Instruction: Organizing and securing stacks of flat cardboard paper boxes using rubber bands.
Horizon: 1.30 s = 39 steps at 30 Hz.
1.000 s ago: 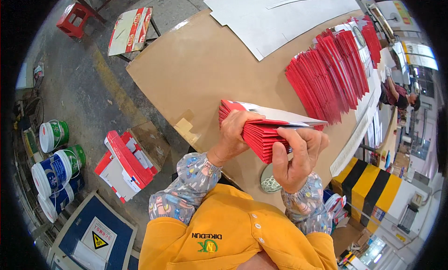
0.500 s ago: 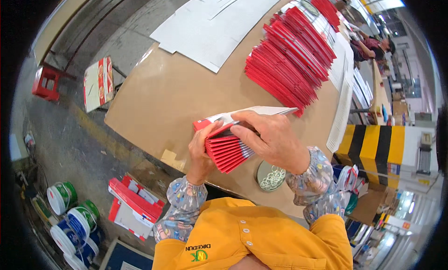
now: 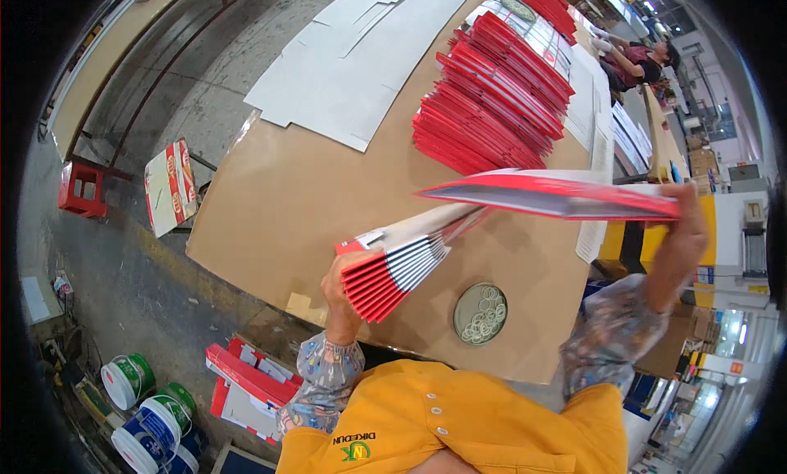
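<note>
Cardboard-topped bench [image 3: 270,203] below: my right hand [image 3: 684,220] has just peeled one red sheet [image 3: 557,197] off; left hand [image 3: 340,289] stays clamped on the stack [image 3: 393,265].

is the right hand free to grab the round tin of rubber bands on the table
Probably not as things stand: the right hand is raised and holding a red flat sheet. The round tin itself lies uncovered on the cardboard tabletop, so only the occupied grip hinders it.

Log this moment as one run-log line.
left hand: grips fanned red folder stack | right hand: lifts one red folder | below: cardboard-covered table
</note>
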{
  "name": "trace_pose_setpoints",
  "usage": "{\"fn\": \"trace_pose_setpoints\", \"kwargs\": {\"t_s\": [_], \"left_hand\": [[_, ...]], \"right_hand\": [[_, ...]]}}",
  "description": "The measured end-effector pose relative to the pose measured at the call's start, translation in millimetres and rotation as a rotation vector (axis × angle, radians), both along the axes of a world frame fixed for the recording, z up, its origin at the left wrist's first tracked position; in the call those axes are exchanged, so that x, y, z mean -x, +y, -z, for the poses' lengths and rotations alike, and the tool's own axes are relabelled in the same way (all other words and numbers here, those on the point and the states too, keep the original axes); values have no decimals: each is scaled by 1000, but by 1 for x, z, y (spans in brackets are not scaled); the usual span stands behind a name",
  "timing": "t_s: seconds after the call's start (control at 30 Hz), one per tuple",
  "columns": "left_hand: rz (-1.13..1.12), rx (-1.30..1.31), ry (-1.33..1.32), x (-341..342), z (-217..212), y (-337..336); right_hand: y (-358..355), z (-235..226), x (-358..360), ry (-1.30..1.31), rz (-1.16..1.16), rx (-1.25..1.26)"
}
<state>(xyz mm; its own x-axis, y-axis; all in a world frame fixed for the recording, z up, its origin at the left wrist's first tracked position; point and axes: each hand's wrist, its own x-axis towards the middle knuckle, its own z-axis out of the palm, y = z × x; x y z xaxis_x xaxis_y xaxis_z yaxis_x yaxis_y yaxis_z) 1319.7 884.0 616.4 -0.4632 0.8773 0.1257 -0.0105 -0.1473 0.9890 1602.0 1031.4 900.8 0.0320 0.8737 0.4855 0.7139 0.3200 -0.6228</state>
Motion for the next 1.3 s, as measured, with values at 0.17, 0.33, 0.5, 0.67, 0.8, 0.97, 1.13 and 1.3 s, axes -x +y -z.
{"fn": "trace_pose_setpoints", "kwargs": {"t_s": [0.17,0.33,0.5,0.67,0.8,0.97,1.13,1.3], "left_hand": [[-12,3,-67,4,11,4],[90,158,-42,23,70,-22],[89,-10,343,17,-4,1],[109,-98,204,21,-14,5],[102,-97,214,22,-12,8],[46,-86,262,22,-13,10],[25,-161,228,13,-8,12],[-21,-102,25,-1,-4,-6]], "right_hand": [[97,-71,3,-756,-218,-411],[243,65,144,-1377,-267,-724],[333,234,163,-1183,-404,-369],[356,292,163,-1148,-478,-232],[295,245,168,-792,-491,13],[137,166,128,-165,-1124,638],[29,189,97,-482,-1211,514],[-31,254,117,-418,-900,40]]}}
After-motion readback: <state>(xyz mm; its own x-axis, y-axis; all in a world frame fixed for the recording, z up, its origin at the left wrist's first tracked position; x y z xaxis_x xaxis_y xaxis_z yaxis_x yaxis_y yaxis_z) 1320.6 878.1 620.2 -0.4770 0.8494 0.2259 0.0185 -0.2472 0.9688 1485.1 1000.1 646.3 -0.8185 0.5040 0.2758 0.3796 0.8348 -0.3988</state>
